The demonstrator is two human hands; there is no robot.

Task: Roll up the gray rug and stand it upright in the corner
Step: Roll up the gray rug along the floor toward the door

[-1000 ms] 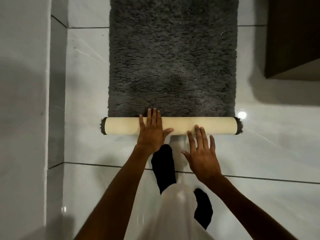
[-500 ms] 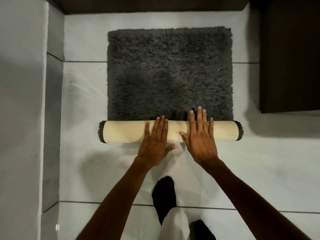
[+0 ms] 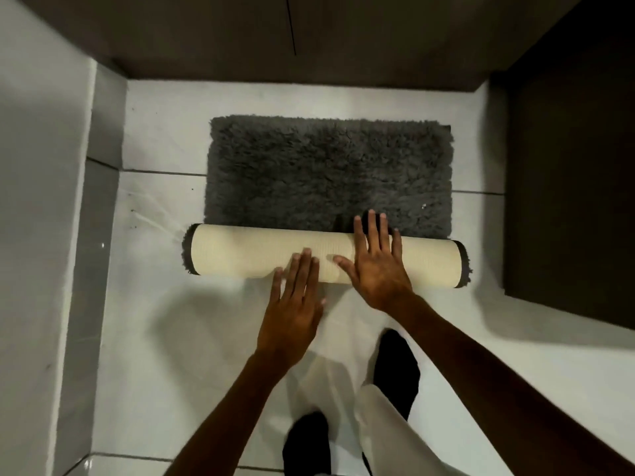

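The gray shaggy rug (image 3: 326,173) lies on the white tiled floor, its near part wound into a roll (image 3: 240,254) with the cream backing facing out. My right hand (image 3: 376,266) lies flat on top of the roll, fingers spread and reaching over onto the pile. My left hand (image 3: 293,300) sits just behind the roll, fingers apart, only the fingertips touching the backing. Neither hand is closed around the rug.
A dark wall or door (image 3: 292,36) runs across the far side. A light wall with a gray skirting (image 3: 89,269) bounds the left, a dark cabinet (image 3: 570,183) the right. My feet in black socks (image 3: 395,369) stand behind the roll.
The roll has grown thicker and moved away from me, so less flat rug shows. My right hand went up onto the roll; my left hand slid back toward its near side.
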